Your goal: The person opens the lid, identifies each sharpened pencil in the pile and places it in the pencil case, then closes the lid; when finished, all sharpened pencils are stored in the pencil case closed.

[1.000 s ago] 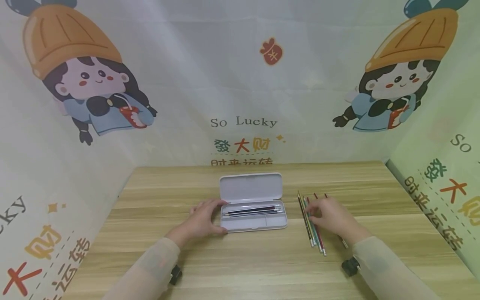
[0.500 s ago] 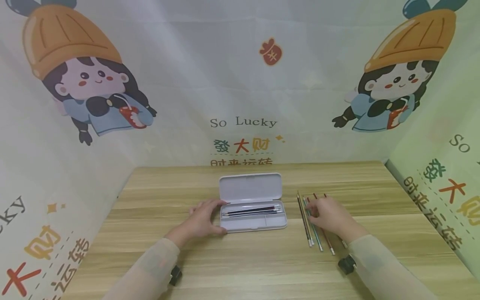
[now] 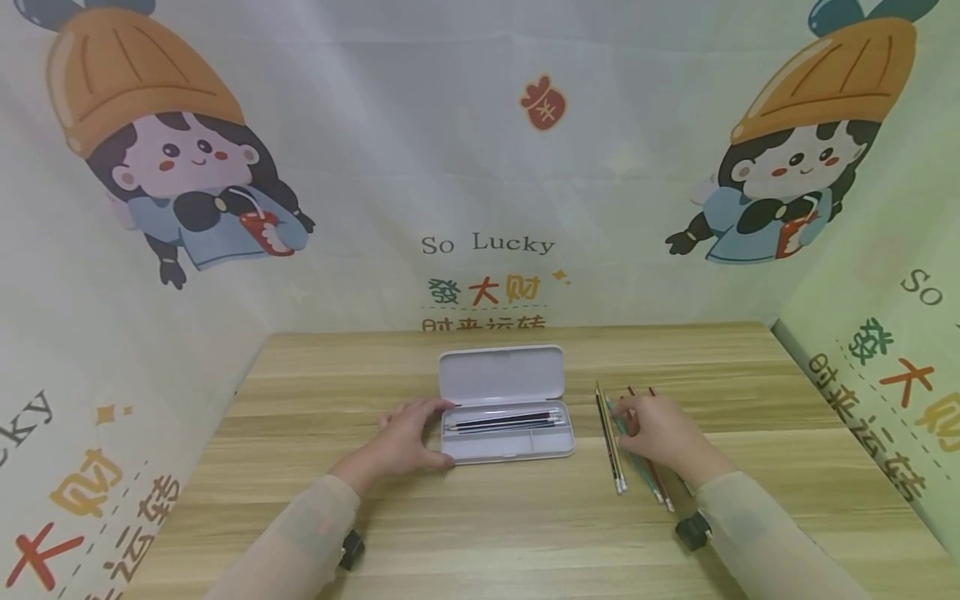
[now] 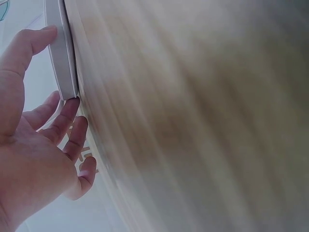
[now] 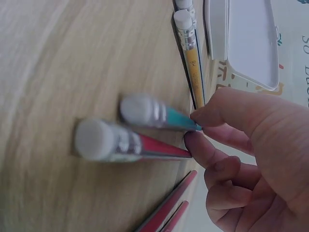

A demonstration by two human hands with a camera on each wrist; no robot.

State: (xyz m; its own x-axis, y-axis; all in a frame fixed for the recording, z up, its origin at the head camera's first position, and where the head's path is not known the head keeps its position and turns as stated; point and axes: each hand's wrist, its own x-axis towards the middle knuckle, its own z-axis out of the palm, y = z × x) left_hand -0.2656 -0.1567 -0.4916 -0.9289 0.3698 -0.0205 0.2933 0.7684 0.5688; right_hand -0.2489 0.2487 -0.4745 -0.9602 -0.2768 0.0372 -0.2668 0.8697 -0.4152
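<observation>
Fingers point(image 5: 200, 147) of the right hand point(image 3: 663, 429) appear to pinch the teal pencil point(image 5: 178, 120) between thumb and index, toward its far half, so the eraser end points near and to the right. Whether it is raised from the counter point(image 3: 525, 533) cannot be told. With so much length left free, the near end could swing or roll out of the pinch. The red pencil point(image 5: 161, 149) lies just beside it, right by the index fingertip, and could be dragged along or knocked askew. Just left of the fingers, the yellow pencil point(image 5: 194, 70) could be nudged by the thumb. Farther left sits the open pencil case point(image 3: 483, 448), several pencils point(image 3: 506, 422) lying in its far compartment. Across its left end, the left hand point(image 3: 405, 437) grips it by thumb and fingers; an uneven push there might skew it.
</observation>
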